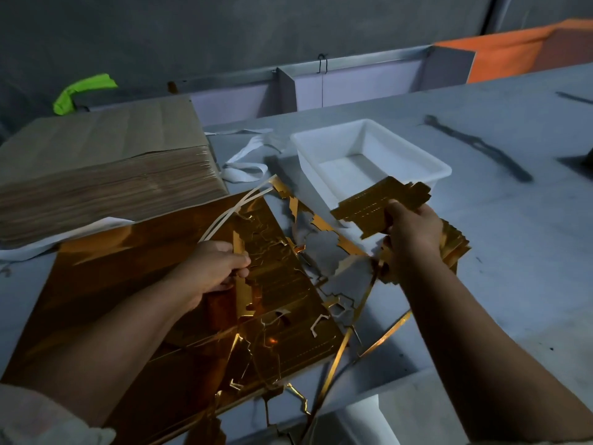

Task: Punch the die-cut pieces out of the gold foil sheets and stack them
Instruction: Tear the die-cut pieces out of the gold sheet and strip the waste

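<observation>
Your left hand (211, 268) curls its fingers round a scrap strip (241, 295) on the gold foil sheet (128, 284), which lies on the table (513, 252). Your right hand (414, 229) pinches a punched piece (375, 205) above the stack (457, 248), just beside the white tray (321, 149).

A large glossy gold foil sheet (128, 271) lies flat and diagonal on the grey surface (513, 284). Its left part is whole and mirror-smooth. Its right part is scored with die-cut outlines, and some edges are lifted. The left hand (213, 268) grips a narrow notched gold waste strip (241, 297) that stands up from that sheet. The right hand (414, 229) pinches a flat notched gold die-cut piece (369, 205), dotted with rows of small perforations and held clear of the surface. Beneath that hand, a fanned stack of gold die-cut pieces (457, 248) rests on the surface. Thin gold skeleton strips (322, 223) trail between sheet and stack.
</observation>
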Action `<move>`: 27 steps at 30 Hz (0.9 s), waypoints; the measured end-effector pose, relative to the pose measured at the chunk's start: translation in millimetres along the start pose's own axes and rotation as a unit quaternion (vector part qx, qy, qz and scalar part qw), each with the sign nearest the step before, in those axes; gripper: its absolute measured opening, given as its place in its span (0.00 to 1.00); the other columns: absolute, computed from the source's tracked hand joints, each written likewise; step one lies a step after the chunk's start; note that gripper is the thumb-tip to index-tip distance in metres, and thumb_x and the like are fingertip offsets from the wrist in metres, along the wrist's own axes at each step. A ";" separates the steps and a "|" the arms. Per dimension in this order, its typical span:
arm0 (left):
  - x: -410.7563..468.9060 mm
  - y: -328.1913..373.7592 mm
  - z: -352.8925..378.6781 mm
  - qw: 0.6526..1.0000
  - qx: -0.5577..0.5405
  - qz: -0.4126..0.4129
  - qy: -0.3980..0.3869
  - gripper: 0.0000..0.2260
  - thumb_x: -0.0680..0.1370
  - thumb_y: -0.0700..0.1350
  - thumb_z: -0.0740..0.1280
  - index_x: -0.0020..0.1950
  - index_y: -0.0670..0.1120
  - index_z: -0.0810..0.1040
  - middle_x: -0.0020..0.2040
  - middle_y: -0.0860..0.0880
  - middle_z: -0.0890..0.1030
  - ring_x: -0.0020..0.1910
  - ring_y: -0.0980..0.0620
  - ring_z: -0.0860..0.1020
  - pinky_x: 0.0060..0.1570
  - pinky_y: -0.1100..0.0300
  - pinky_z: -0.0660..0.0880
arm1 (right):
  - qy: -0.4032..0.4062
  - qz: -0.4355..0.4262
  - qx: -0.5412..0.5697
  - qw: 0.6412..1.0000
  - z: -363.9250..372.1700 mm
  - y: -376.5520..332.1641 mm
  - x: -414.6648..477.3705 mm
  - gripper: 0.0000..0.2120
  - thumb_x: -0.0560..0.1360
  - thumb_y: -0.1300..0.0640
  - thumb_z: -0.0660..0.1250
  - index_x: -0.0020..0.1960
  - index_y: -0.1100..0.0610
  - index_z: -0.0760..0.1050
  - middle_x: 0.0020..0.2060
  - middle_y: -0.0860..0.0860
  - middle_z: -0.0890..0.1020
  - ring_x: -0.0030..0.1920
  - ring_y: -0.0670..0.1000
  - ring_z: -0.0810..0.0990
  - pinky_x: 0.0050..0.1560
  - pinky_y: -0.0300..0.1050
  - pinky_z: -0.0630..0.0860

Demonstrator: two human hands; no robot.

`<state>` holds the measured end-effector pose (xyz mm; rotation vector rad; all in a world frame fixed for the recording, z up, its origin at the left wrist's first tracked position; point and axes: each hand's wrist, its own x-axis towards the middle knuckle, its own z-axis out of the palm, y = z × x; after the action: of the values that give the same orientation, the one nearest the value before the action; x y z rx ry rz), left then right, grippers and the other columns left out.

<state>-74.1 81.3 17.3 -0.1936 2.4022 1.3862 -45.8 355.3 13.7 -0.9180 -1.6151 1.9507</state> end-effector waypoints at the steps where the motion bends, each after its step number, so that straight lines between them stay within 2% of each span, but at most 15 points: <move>1: 0.9 0.1 1.0 1.000 0.012 0.006 0.005 0.04 0.79 0.42 0.66 0.52 0.48 0.80 0.45 0.46 0.83 0.45 0.50 0.81 0.42 0.58 0.75 | 0.014 -0.013 -0.032 0.999 -8.1 -2.2 8.4 0.04 0.79 0.55 0.65 0.52 0.54 0.77 0.40 0.52 0.81 0.34 0.49 0.78 0.32 0.42 0.72; 3: 4.1 -0.9 2.4 0.998 0.050 0.021 0.020 0.04 0.79 0.43 0.67 0.51 0.47 0.80 0.46 0.46 0.82 0.47 0.50 0.80 0.45 0.56 0.75 | 0.038 -0.033 -0.112 0.992 -24.7 -5.8 23.8 0.09 0.76 0.56 0.66 0.55 0.56 0.78 0.42 0.53 0.82 0.38 0.52 0.81 0.36 0.45 0.76; 5: 9.0 -2.4 2.5 0.995 0.087 0.036 0.045 0.03 0.79 0.45 0.68 0.51 0.49 0.80 0.49 0.48 0.81 0.48 0.51 0.79 0.42 0.58 0.73 | 0.063 -0.036 -0.193 0.978 -40.6 -7.4 38.4 0.10 0.72 0.57 0.66 0.53 0.56 0.78 0.43 0.55 0.83 0.43 0.57 0.83 0.44 0.50 0.80; 7: 15.1 -2.5 1.2 0.986 0.138 0.040 0.085 0.05 0.78 0.47 0.69 0.53 0.52 0.79 0.55 0.49 0.79 0.51 0.51 0.77 0.39 0.60 0.70 | 0.074 -0.026 -0.265 0.961 -53.1 -6.7 51.1 0.10 0.71 0.57 0.66 0.51 0.58 0.78 0.45 0.58 0.83 0.47 0.60 0.82 0.49 0.52 0.80; 9: 22.0 -2.3 -2.0 0.972 0.190 0.030 0.133 0.11 0.77 0.50 0.70 0.59 0.52 0.77 0.62 0.47 0.73 0.56 0.49 0.74 0.39 0.59 0.69 | 0.061 -0.011 -0.341 0.938 -61.1 -5.2 59.1 0.16 0.72 0.54 0.67 0.56 0.61 0.76 0.49 0.59 0.81 0.49 0.60 0.79 0.49 0.49 0.75; 11: 28.8 -3.4 -8.6 0.957 0.228 0.018 0.177 0.19 0.76 0.52 0.71 0.65 0.52 0.75 0.67 0.44 0.68 0.60 0.45 0.72 0.41 0.58 0.69 | 0.060 -0.012 -0.412 0.909 -64.1 -2.5 60.1 0.26 0.73 0.47 0.69 0.65 0.62 0.70 0.58 0.60 0.77 0.56 0.62 0.77 0.53 0.52 0.73; 13: 34.1 -5.9 -16.7 0.946 0.247 0.005 0.208 0.26 0.74 0.55 0.72 0.70 0.51 0.71 0.69 0.42 0.66 0.64 0.41 0.71 0.46 0.54 0.70 | 0.106 -0.079 -0.458 0.879 -65.0 -0.9 50.0 0.32 0.73 0.44 0.70 0.69 0.59 0.64 0.64 0.61 0.72 0.64 0.64 0.72 0.58 0.58 0.71; 15: 37.7 -9.4 -24.3 0.940 0.256 -0.020 0.227 0.32 0.73 0.58 0.73 0.74 0.51 0.66 0.72 0.41 0.63 0.68 0.39 0.68 0.55 0.47 0.72 | 0.123 -0.198 -0.498 0.835 -58.9 -3.6 34.2 0.31 0.74 0.42 0.68 0.69 0.56 0.63 0.63 0.61 0.70 0.64 0.63 0.69 0.54 0.57 0.71; 16: 38.8 -10.7 -27.3 0.938 0.263 -0.036 0.224 0.35 0.73 0.60 0.72 0.76 0.51 0.64 0.73 0.41 0.62 0.70 0.38 0.65 0.59 0.43 0.71 | 0.092 -0.242 -0.519 0.815 -51.8 -5.9 25.9 0.31 0.74 0.40 0.67 0.69 0.55 0.64 0.62 0.60 0.71 0.64 0.63 0.69 0.52 0.56 0.71; 18: 39.4 -12.3 -31.3 0.939 0.272 -0.077 0.196 0.40 0.72 0.66 0.69 0.78 0.50 0.59 0.76 0.40 0.60 0.73 0.37 0.62 0.65 0.40 0.67 | -0.046 -0.264 -0.561 0.783 -31.1 -5.4 13.5 0.35 0.74 0.32 0.63 0.71 0.55 0.66 0.61 0.58 0.75 0.62 0.60 0.73 0.54 0.54 0.74; 20: 36.2 -12.2 -31.4 0.946 0.268 -0.106 0.152 0.44 0.71 0.71 0.65 0.79 0.49 0.57 0.77 0.40 0.59 0.74 0.36 0.61 0.67 0.39 0.66 | -0.193 -0.200 -0.590 0.758 -6.0 0.5 2.9 0.43 0.71 0.26 0.60 0.75 0.54 0.62 0.62 0.58 0.77 0.62 0.58 0.76 0.58 0.54 0.77; 21: 33.6 -11.6 -30.1 0.949 0.268 -0.107 0.128 0.45 0.70 0.73 0.63 0.79 0.49 0.56 0.77 0.40 0.59 0.74 0.36 0.62 0.66 0.39 0.67 | -0.240 -0.169 -0.602 0.743 5.0 5.3 -1.9 0.46 0.69 0.24 0.59 0.76 0.53 0.59 0.64 0.58 0.77 0.63 0.59 0.76 0.59 0.55 0.77; 23: 27.6 -8.3 -25.0 0.951 0.281 -0.092 0.089 0.46 0.69 0.75 0.62 0.78 0.48 0.59 0.76 0.40 0.61 0.72 0.37 0.64 0.65 0.39 0.69 | -0.277 -0.161 -0.652 0.688 20.3 16.7 -7.4 0.49 0.66 0.22 0.61 0.76 0.53 0.57 0.64 0.59 0.75 0.63 0.59 0.74 0.60 0.55 0.75; 25: 21.6 -2.9 -17.9 0.950 0.296 -0.077 0.069 0.48 0.67 0.76 0.62 0.78 0.48 0.58 0.76 0.41 0.61 0.72 0.38 0.65 0.64 0.40 0.70 | -0.281 -0.180 -0.689 0.643 27.9 26.9 -9.2 0.49 0.66 0.25 0.66 0.75 0.54 0.57 0.64 0.59 0.75 0.64 0.60 0.72 0.60 0.54 0.72; 27: 17.9 2.2 -8.9 0.947 0.310 -0.067 0.054 0.49 0.67 0.76 0.63 0.79 0.49 0.56 0.77 0.42 0.59 0.73 0.38 0.63 0.65 0.40 0.69 | -0.273 -0.200 -0.694 0.636 31.9 32.0 -10.3 0.47 0.67 0.29 0.69 0.74 0.56 0.59 0.65 0.60 0.74 0.64 0.61 0.71 0.61 0.54 0.71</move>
<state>-93.5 75.8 16.5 -0.2617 2.7205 0.5232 -59.7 319.5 -12.2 -0.1880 -3.3379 0.3018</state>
